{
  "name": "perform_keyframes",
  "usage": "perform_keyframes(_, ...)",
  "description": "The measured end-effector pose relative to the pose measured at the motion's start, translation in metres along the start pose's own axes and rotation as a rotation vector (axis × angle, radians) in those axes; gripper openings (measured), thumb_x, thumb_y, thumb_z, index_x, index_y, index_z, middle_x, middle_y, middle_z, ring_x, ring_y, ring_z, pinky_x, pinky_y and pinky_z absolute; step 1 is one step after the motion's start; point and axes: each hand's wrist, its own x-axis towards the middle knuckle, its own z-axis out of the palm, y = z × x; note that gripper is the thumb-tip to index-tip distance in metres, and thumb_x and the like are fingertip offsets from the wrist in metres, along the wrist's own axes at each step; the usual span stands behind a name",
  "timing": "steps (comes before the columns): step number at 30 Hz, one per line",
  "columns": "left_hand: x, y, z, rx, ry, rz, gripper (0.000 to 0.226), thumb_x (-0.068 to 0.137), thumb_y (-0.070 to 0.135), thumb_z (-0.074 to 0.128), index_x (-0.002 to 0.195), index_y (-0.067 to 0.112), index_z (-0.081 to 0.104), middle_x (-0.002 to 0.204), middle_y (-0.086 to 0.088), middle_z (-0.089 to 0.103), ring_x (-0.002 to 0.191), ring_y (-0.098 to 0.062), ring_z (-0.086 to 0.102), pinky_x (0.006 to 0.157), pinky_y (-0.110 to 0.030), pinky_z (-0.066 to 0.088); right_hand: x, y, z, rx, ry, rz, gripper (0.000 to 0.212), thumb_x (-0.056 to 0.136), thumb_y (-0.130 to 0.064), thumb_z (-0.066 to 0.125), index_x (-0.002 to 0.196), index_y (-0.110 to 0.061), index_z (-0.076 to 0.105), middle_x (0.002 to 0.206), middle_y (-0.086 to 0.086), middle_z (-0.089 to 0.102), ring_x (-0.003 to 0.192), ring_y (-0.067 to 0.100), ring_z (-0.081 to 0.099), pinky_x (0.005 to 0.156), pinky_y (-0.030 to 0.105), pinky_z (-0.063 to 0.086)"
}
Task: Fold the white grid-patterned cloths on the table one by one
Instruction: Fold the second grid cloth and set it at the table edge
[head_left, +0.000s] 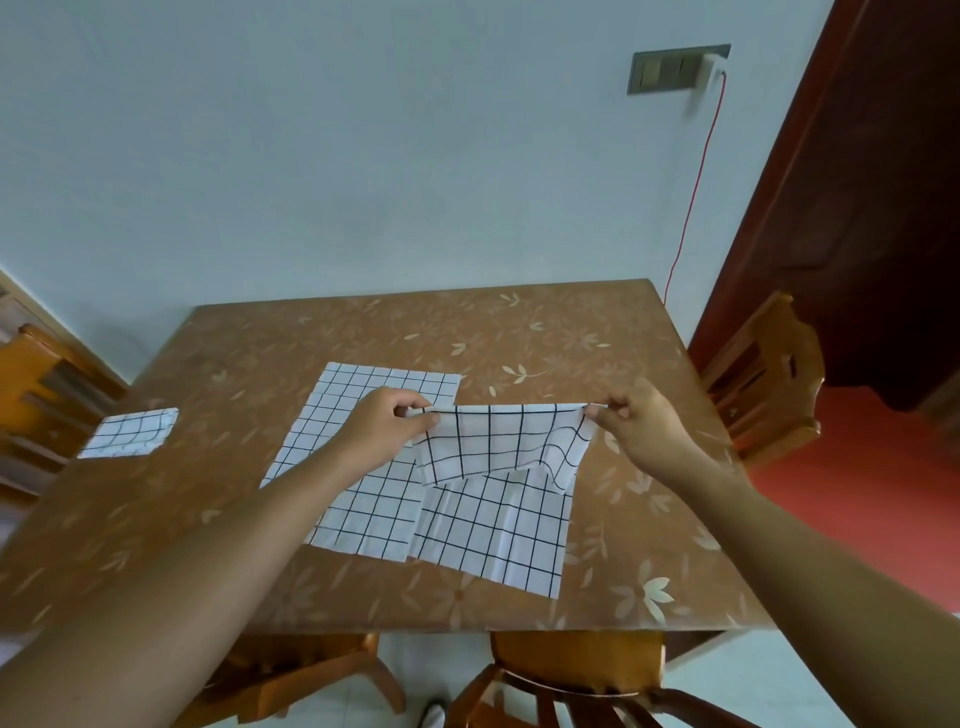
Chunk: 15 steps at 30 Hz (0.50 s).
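Observation:
A white grid-patterned cloth (493, 535) lies on the brown table (519, 332), right of centre. Its far edge is lifted and hangs curled over the lower part. My left hand (387, 421) pinches the left far corner of this cloth. My right hand (636, 421) pinches the right far corner. Both corners are held a little above the table. A second grid cloth (337, 415) lies flat under and to the left of it, partly covered by my left arm. A small folded grid cloth (130, 433) rests near the table's left edge.
Wooden chairs stand at the left (36, 395), at the right (763, 374) and at the near edge (576, 670). A wall rises behind the table, with a switch plate (670, 70) and a red cord (696, 182). A dark door (857, 208) is at right.

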Motion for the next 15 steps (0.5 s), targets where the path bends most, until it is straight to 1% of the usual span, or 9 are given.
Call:
perform_keyframes(2, 0.0, 0.005, -0.006, 0.025, -0.012, 0.016, 0.015, 0.095, 0.03, 0.069, 0.09, 0.018, 0.074, 0.064, 0.014, 0.049, 0.051, -0.004, 0.039, 0.054, -0.022, 0.029, 0.0, -0.003, -0.006, 0.054, -0.013, 0.019, 0.04, 0.099, -0.028, 0.067, 0.084, 0.008, 0.062, 0.074, 0.015, 0.062, 0.071, 0.023, 0.065, 0.073, 0.042, 0.05)
perform_keyframes(4, 0.0, 0.009, -0.011, -0.027, -0.032, -0.008, 0.021, 0.098, 0.032, 0.065, 0.089, 0.013, 0.069, 0.074, 0.009, 0.049, 0.061, -0.016, 0.039, 0.054, -0.024, 0.03, -0.002, -0.004, -0.012, 0.168, -0.032, 0.029, 0.034, 0.1, -0.035, 0.064, 0.078, -0.008, 0.061, 0.074, 0.013, 0.056, 0.071, 0.028, 0.057, 0.073, 0.041, 0.049)
perform_keyframes(5, -0.001, 0.011, -0.013, -0.081, -0.047, -0.021, 0.023, 0.098, 0.031, 0.064, 0.087, 0.012, 0.066, 0.075, 0.003, 0.046, 0.066, -0.02, 0.038, 0.057, -0.027, 0.033, -0.002, -0.004, -0.013, 0.263, -0.048, 0.051, 0.035, 0.101, -0.036, 0.061, 0.078, -0.01, 0.059, 0.074, 0.013, 0.059, 0.07, 0.028, 0.059, 0.075, 0.04, 0.051)
perform_keyframes(7, -0.003, 0.014, -0.017, -0.253, -0.081, -0.035, 0.018, 0.099, 0.029, 0.063, 0.089, 0.014, 0.067, 0.079, -0.004, 0.05, 0.072, -0.022, 0.049, 0.074, -0.033, 0.052, -0.004, -0.009, -0.015, 0.46, -0.093, 0.122, 0.033, 0.107, -0.031, 0.054, 0.088, -0.006, 0.064, 0.085, 0.012, 0.074, 0.081, 0.027, 0.071, 0.082, 0.038, 0.058)
perform_keyframes(9, -0.007, 0.017, -0.017, -0.335, -0.113, -0.043, 0.01, 0.099, 0.025, 0.063, 0.097, 0.02, 0.07, 0.087, -0.005, 0.065, 0.082, -0.02, 0.064, 0.087, -0.039, 0.058, -0.006, -0.019, -0.015, 0.531, -0.089, 0.104, 0.034, 0.108, -0.03, 0.052, 0.088, -0.004, 0.063, 0.081, 0.01, 0.071, 0.076, 0.026, 0.067, 0.072, 0.035, 0.058)
perform_keyframes(11, -0.01, 0.018, -0.017, -0.157, -0.127, -0.024, 0.01, 0.097, 0.028, 0.066, 0.106, 0.029, 0.069, 0.101, -0.001, 0.071, 0.088, -0.018, 0.065, 0.078, -0.033, 0.056, -0.008, -0.031, -0.014, 0.442, -0.054, -0.027, 0.046, 0.105, -0.037, 0.054, 0.086, 0.005, 0.054, 0.074, 0.011, 0.055, 0.069, 0.023, 0.052, 0.062, 0.032, 0.047)
perform_keyframes(12, -0.011, 0.019, -0.015, -0.017, -0.154, -0.002, 0.019, 0.095, 0.032, 0.068, 0.114, 0.034, 0.066, 0.107, 0.002, 0.068, 0.092, -0.017, 0.064, 0.076, -0.03, 0.053, -0.009, -0.039, -0.013, 0.348, -0.043, -0.12, 0.051, 0.104, -0.039, 0.056, 0.085, 0.007, 0.05, 0.073, 0.01, 0.047, 0.067, 0.02, 0.045, 0.062, 0.031, 0.041)
perform_keyframes(14, -0.015, 0.027, -0.01, 0.173, -0.23, 0.079, 0.039, 0.091, 0.04, 0.073, 0.126, 0.044, 0.058, 0.122, 0.01, 0.061, 0.113, -0.009, 0.058, 0.091, -0.027, 0.047, -0.014, -0.056, -0.011, 0.174, -0.05, -0.283, 0.049, 0.104, -0.034, 0.059, 0.075, 0.003, 0.044, 0.069, 0.005, 0.038, 0.062, 0.013, 0.036, 0.06, 0.029, 0.033)
perform_keyframes(15, -0.019, 0.037, -0.005, 0.182, -0.262, 0.117, 0.043, 0.089, 0.042, 0.074, 0.126, 0.05, 0.054, 0.127, 0.015, 0.058, 0.12, -0.003, 0.053, 0.096, -0.025, 0.043, -0.015, -0.065, -0.009, 0.118, -0.071, -0.353, 0.047, 0.103, -0.031, 0.06, 0.07, -0.002, 0.044, 0.065, 0.0, 0.037, 0.06, 0.01, 0.034, 0.059, 0.028, 0.031)
